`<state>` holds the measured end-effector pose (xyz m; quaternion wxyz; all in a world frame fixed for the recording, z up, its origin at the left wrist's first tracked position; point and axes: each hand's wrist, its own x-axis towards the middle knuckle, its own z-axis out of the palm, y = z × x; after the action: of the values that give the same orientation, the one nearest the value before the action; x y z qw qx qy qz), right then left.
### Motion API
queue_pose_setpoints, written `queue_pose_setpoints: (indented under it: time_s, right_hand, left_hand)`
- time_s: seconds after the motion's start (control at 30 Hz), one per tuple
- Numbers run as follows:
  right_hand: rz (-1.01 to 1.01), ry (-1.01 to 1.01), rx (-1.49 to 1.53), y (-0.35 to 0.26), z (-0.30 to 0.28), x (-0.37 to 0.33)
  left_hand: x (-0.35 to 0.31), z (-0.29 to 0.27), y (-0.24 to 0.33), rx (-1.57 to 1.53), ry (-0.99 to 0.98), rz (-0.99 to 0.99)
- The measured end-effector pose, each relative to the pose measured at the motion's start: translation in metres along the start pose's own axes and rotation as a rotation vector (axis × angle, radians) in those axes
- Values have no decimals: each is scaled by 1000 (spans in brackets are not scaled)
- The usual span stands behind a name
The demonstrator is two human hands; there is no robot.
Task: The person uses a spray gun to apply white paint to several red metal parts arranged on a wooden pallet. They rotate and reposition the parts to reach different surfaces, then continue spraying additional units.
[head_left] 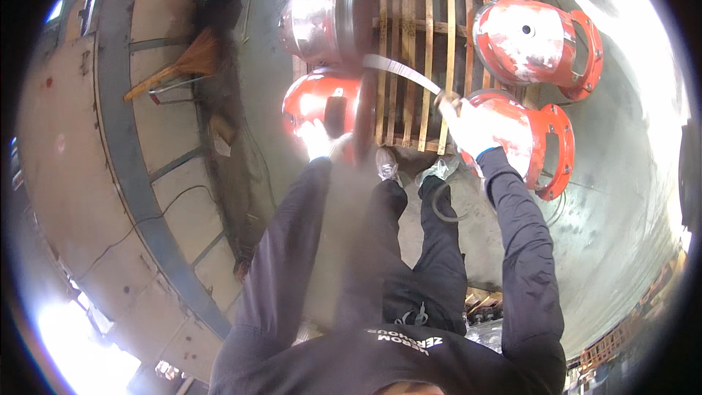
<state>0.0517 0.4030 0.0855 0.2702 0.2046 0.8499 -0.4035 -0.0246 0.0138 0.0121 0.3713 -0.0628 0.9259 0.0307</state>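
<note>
I stand at the near edge of a wooden pallet (409, 44) that carries several red flanged metal housings. My left hand (317, 139), in a white glove, rests against the lower edge of a red housing (322, 99) at the pallet's left corner; its fingers are washed out. My right hand (468, 130), also gloved, grips the tan handle of a long pale flat tool (398, 72) that reaches up and left across the pallet slats. Right beside that hand lies another red housing (537, 143). A brownish dust haze hangs below the left hand.
A bare-metal housing (325, 18) and another red housing (534, 40) lie farther back on the pallet. A broom (186, 66) leans by the panelled wall with a grey steel beam (117, 102) on the left. A cable loop (439, 205) lies on the concrete floor by my feet.
</note>
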Motion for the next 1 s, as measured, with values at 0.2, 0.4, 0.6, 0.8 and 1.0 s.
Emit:
queue_pose_setpoints:
  time_s: [0.2,0.4,0.6,0.8,1.0]
  right_hand:
    - [0,62,-57,-3,-14,-3]
    - [-25,9,-12,-11,14,53]
    - [-300,-2,-202,-56,95,137]
    - [-158,-74,-247,-21,120,194]
    - [95,-381,80,75,112,165]
  left_hand:
    - [5,2,-1,64,108,30]
    - [20,6,-3,121,105,11]
    - [49,19,-14,189,-21,2]
    - [36,17,0,331,181,-1]
    - [18,-24,34,298,52,-160]
